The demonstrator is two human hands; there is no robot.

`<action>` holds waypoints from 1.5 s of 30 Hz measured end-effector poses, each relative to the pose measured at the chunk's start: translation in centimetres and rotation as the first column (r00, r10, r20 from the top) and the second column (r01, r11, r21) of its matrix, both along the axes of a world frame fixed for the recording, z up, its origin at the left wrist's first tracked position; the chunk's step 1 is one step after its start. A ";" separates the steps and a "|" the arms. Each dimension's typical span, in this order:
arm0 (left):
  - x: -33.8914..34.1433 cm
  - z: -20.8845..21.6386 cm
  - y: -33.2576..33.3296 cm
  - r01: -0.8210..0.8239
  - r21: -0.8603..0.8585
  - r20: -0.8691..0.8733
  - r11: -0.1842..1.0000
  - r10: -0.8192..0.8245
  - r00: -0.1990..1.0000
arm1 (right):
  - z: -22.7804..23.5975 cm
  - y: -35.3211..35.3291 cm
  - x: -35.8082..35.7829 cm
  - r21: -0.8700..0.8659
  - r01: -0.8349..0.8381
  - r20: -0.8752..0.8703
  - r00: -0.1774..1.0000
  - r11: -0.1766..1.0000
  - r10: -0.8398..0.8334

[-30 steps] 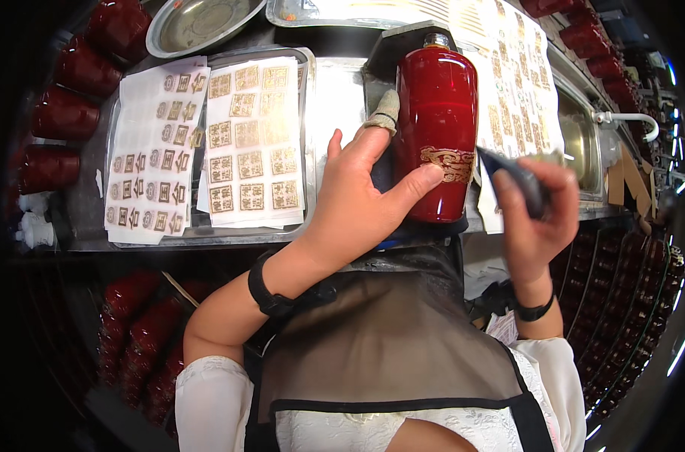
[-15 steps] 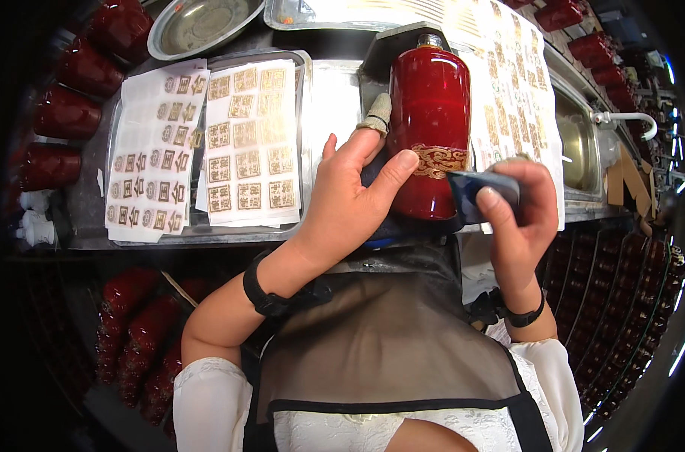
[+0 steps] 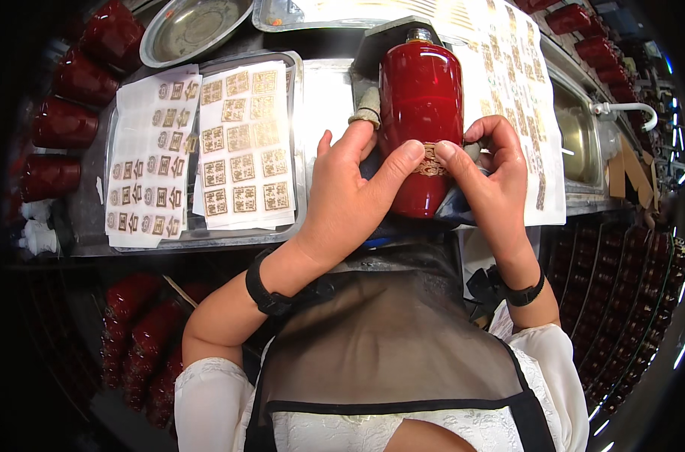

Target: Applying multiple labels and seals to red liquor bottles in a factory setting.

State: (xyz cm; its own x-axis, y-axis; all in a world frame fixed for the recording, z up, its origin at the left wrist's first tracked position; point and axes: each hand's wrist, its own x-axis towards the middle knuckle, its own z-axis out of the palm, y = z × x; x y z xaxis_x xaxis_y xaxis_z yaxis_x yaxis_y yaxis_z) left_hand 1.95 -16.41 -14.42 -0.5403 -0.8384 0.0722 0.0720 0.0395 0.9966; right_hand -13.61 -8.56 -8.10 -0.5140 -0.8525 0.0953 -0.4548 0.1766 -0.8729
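Red bottle [image 3: 421, 94] btw both hands, upper ctr of frame, long axis approx. up-down.
L hand [image 3: 347, 179] grips its left flank, thumb across the front; R hand [image 3: 499, 177] grips the right flank, fingers curled, thumb on the front too. Thumb tips sit close together on the gold band [image 3: 430, 168], low on the body, so most of the bottle lies above the grip: neck to top of frame, base twd the apron [image 3: 387, 335]. Neither hand's nearer; both touch. Can't tell if R fingers hold anything else. Printed sheet [image 3: 514, 90] just right of bottle; tray [image 3: 298, 113] left, apart from it.
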 end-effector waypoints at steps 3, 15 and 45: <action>-0.4 -0.2 0.3 -0.021 0.048 -0.072 0.999 0.025 0.997 | -0.2 -0.2 0.2 -0.018 0.011 -0.015 1.000 1.000 -0.011; 4.0 1.2 2.0 0.246 -0.654 0.413 0.715 0.066 0.908 | 0.1 1.5 0.4 0.013 0.003 0.070 0.998 1.000 -0.004; 3.0 1.6 2.4 0.179 -0.758 0.442 0.628 0.292 0.848 | -0.7 2.5 -2.6 0.034 0.178 0.521 0.837 0.983 -0.170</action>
State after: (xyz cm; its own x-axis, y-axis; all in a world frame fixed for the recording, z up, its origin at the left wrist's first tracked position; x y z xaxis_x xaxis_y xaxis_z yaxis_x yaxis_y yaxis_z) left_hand 4.92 -14.05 -12.81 -0.6441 -0.6320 0.4308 -0.4291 0.7648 0.4805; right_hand -16.19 -6.04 -8.79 -0.6313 -0.7449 -0.2156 0.1030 0.1950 -0.9754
